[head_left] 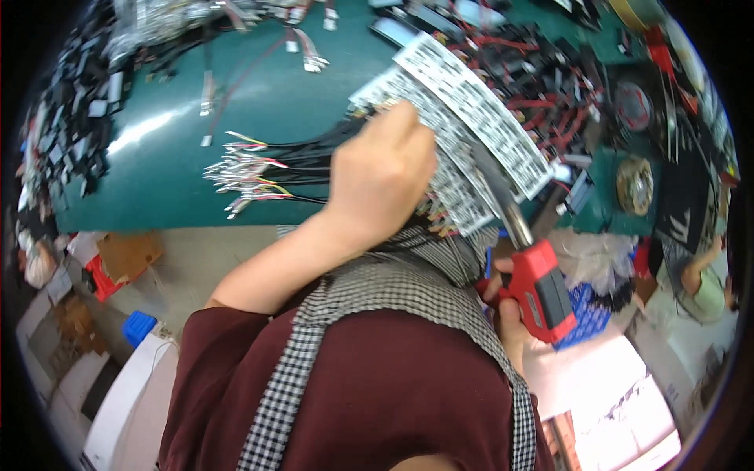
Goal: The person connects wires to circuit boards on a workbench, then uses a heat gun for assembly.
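Note:
My left hand (pixel 385 169) is closed above a bundle of black cables (pixel 306 173), its fingertips at the edge of a printed white sheet. What the fingers pinch, if anything, is hidden. The cables end in bare silvery tips with red and yellow wires (pixel 247 174), pointing left. My right hand (pixel 506 306), lower right, grips a red-and-black heat gun (pixel 542 290). The gun's metal nozzle points up and left across the sheets. Two overlapping white sheets with rows of dark print, a front one (pixel 463 192) and a back one (pixel 479 106), lie aslant beneath and beyond the left hand.
Tangled black parts with red wires (pixel 542 94) cover the green table (pixel 181 188) at the back right. More black pieces (pixel 78 133) are heaped far left. Tape rolls (pixel 635 186) lie at the right. A blue crate (pixel 585 314) stands below; another person (pixel 699 279) is far right.

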Available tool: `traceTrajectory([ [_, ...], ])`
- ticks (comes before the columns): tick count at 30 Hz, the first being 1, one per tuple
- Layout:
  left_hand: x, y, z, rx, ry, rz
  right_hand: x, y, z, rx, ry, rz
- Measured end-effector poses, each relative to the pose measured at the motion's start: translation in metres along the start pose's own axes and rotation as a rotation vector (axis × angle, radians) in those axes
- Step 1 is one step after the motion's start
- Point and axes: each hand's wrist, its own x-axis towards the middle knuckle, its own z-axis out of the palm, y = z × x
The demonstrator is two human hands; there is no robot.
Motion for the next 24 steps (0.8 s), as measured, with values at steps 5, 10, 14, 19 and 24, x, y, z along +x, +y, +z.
traceTrajectory([
  [5,-0.001,0.003,0.005,0.128,-0.018,0.047,0.0,0.005,0.003,0.043,0.081,-0.027],
  [10,0.0,0.006,-0.01,0.196,-0.061,0.094,-0.001,0.004,0.004,0.018,0.12,-0.118],
  [14,0.026,-0.034,-0.048,0.118,0.205,0.139,-0.005,0.002,0.002,0.007,0.133,-0.09],
  [19,0.063,-0.136,-0.109,0.376,0.319,-0.264,-0.006,0.005,0.002,0.062,0.084,-0.132],
  [24,0.07,-0.169,-0.11,-0.081,0.147,-0.427,-0.012,0.015,0.0,0.149,0.07,-0.146],
])
